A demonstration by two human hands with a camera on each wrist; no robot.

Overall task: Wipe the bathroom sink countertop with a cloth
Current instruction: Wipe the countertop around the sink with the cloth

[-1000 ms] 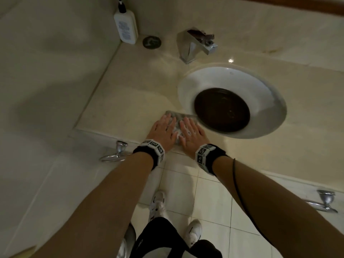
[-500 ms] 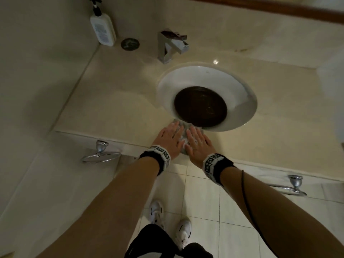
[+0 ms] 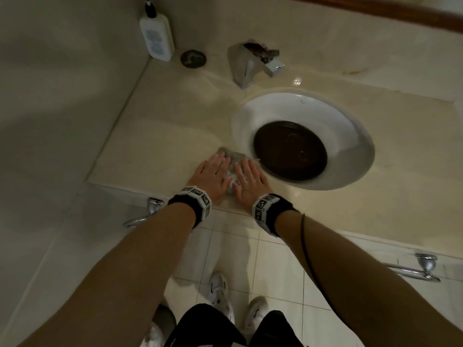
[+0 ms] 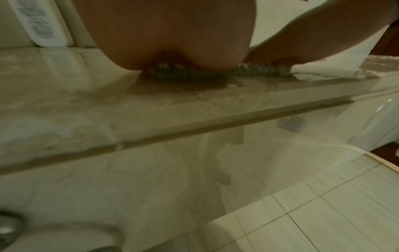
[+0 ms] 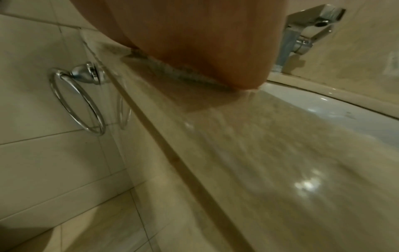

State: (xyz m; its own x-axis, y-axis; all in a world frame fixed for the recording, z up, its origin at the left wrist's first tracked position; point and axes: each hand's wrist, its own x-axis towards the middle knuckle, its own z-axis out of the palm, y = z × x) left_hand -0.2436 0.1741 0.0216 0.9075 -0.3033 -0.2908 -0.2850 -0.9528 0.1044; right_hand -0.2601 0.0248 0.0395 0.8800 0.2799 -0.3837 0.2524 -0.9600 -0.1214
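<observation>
Counter (image 3: 155, 136) of pale marble carries 1 grey cloth (image 3: 234, 156), 1 white pump bottle (image 3: 156, 37) in the far left corner, 1 small dark round disc (image 3: 193, 59) beside it, and 1 chrome faucet (image 3: 253, 65) behind the 1 white sink basin (image 3: 350, 146), which holds a dark round insert (image 3: 290, 150). 2 chrome towel rings hang on the counter's front face, 1 at the left (image 3: 147, 214) and 1 at the right (image 3: 423, 269).

Compared with 0.5 s ago, the cloth and both hands sit further left along the front edge, now level with the basin's left rim rather than its middle; 1.0 s ago they lay about where they are now.

2 hands press the cloth flat, side by side. The left hand (image 3: 213, 176) lies palm down with fingers straight and slightly spread, gripping nothing. The right hand (image 3: 248, 179) lies the same way, fingers extended toward the basin rim. Both forearms reach forward and down, each with a marker band at the wrist. The left wrist view shows the heel of the palm bearing on the cloth (image 4: 185, 75) near the counter's front edge.
</observation>
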